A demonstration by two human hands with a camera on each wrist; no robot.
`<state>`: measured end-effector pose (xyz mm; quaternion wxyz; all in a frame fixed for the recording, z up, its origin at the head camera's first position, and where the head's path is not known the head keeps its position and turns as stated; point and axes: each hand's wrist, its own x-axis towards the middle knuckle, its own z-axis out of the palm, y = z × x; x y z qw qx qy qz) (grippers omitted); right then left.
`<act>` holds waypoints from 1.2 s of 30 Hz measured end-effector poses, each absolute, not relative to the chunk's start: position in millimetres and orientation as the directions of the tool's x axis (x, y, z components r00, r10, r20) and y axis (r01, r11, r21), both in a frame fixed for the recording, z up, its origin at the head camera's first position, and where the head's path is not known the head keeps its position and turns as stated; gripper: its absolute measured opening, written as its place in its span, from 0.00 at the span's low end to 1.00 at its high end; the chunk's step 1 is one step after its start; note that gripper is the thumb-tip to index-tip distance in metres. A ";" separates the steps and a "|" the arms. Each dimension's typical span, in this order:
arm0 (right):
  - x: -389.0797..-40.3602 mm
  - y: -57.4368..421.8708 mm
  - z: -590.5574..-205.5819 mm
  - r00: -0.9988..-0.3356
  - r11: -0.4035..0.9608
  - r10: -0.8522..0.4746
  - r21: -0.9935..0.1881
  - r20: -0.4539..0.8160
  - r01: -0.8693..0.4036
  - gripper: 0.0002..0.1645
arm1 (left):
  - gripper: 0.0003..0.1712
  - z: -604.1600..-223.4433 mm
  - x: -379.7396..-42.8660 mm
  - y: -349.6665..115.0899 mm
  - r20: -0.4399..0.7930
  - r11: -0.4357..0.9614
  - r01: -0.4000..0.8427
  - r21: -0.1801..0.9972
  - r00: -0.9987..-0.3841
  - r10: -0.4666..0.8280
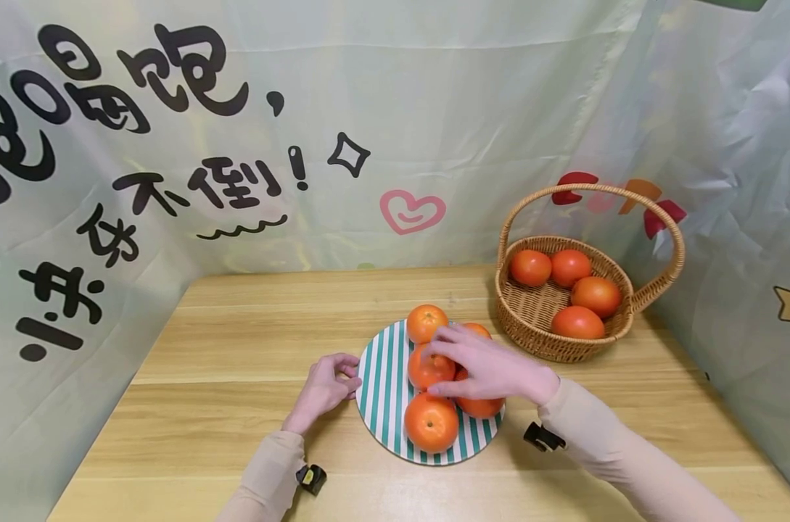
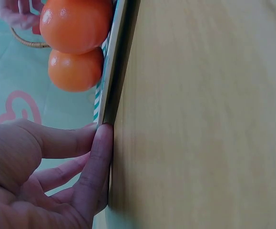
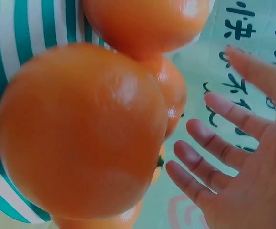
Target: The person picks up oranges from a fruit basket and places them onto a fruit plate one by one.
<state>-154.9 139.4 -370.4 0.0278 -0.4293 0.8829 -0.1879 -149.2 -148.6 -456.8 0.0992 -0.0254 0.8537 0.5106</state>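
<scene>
On the wooden table lies a round board (image 1: 383, 406) with green and white stripes. Several oranges (image 1: 431, 423) sit grouped on its middle and right part. My left hand (image 1: 328, 386) is at the board's left edge; in the left wrist view the thumb and fingers (image 2: 99, 148) pinch its rim. My right hand (image 1: 482, 360) hovers over the oranges, partly covering those at the middle and back right. In the right wrist view this hand (image 3: 242, 148) has its fingers spread, with nothing held, beside a large orange (image 3: 83, 133).
A wicker basket (image 1: 532, 335) with a tall handle stands at the back right, holding several orange-red round fruits (image 1: 577, 322). A printed cloth (image 1: 499, 130) hangs behind the table (image 1: 238, 348) and along its sides.
</scene>
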 end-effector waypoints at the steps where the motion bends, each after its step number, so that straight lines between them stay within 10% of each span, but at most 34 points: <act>1: -151.2 139.3 -370.5 -0.618 0.553 -0.778 -0.341 0.116 -0.760 0.25 | 0.21 -456.5 -149.2 -148.5 -0.195 0.478 -0.145 0.866 -0.979 0.057; 20: -105.4 122.4 -388.7 -0.484 0.493 -0.870 0.165 0.096 -0.854 0.44 | 0.22 -456.1 -149.1 -147.3 -0.201 0.483 -0.151 0.863 -0.978 0.053; 36: -116.7 129.4 -388.0 -0.461 0.461 -0.882 -0.029 0.095 -0.887 0.38 | 0.21 -457.6 -150.1 -147.6 -0.183 0.473 -0.134 0.871 -0.981 0.058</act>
